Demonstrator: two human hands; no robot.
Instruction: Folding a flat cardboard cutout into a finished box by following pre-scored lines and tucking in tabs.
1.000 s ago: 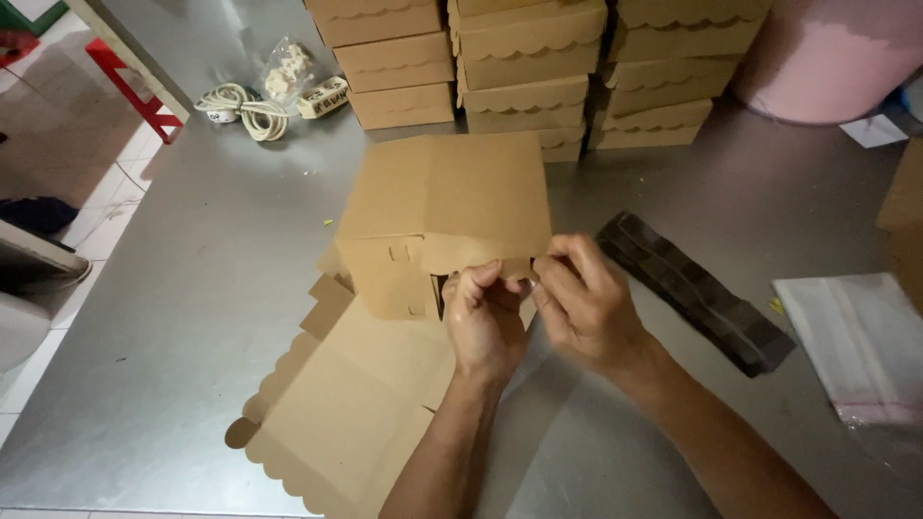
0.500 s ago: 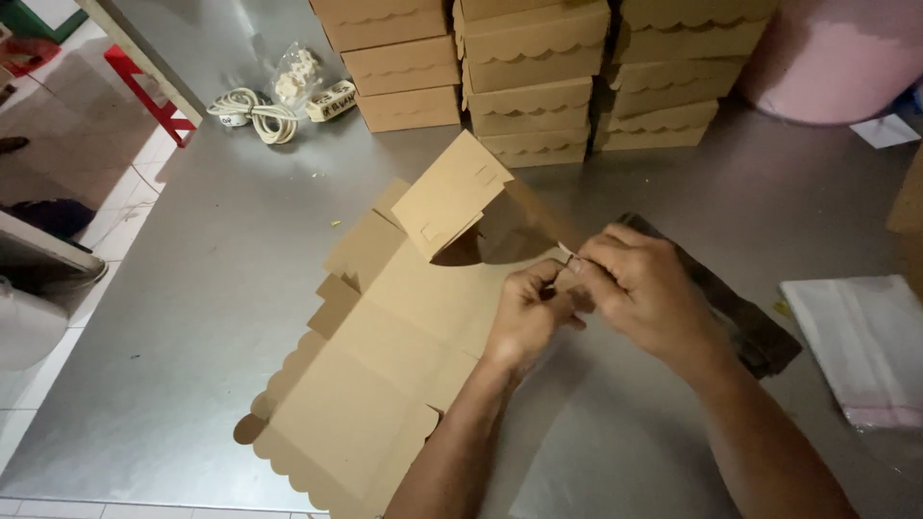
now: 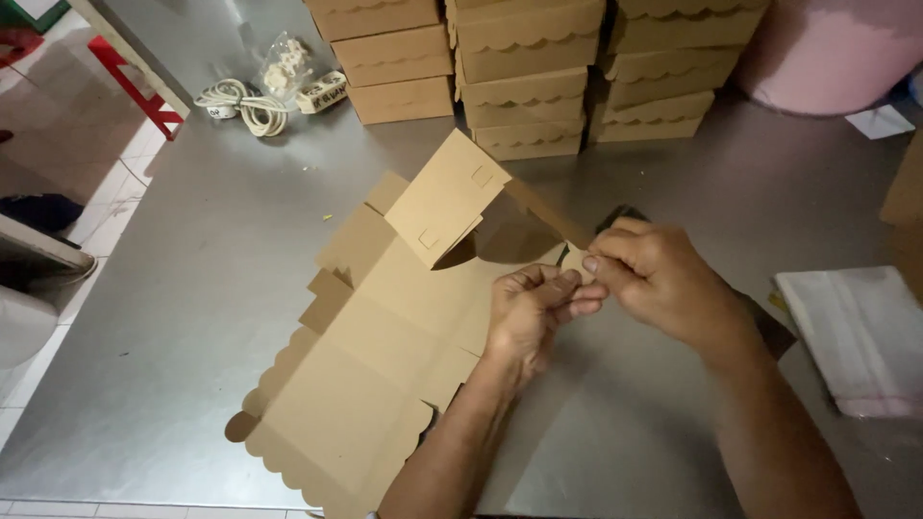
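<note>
While the brown cardboard box blank (image 3: 385,336) lies mid-table, its scalloped flap at the near edge, both hands pinch one small tab. Left hand (image 3: 527,312) and right hand (image 3: 663,279) meet fingertip to fingertip

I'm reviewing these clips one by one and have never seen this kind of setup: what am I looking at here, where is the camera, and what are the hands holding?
There is no machine here. A person works with two bare hands, and the single picture comes from a camera worn on their head, looking down at a grey metal table. The left hand and the right hand meet at one edge of a flat brown cardboard box blank with scalloped edges, pinching a small tab between the fingertips. One panel of the blank stands tilted up. Behind it are stacks of finished brown boxes. A coiled white cable lies at the far left, a pile of clear plastic sheets at the right, and a dark flat strip shows under the right wrist.
</note>
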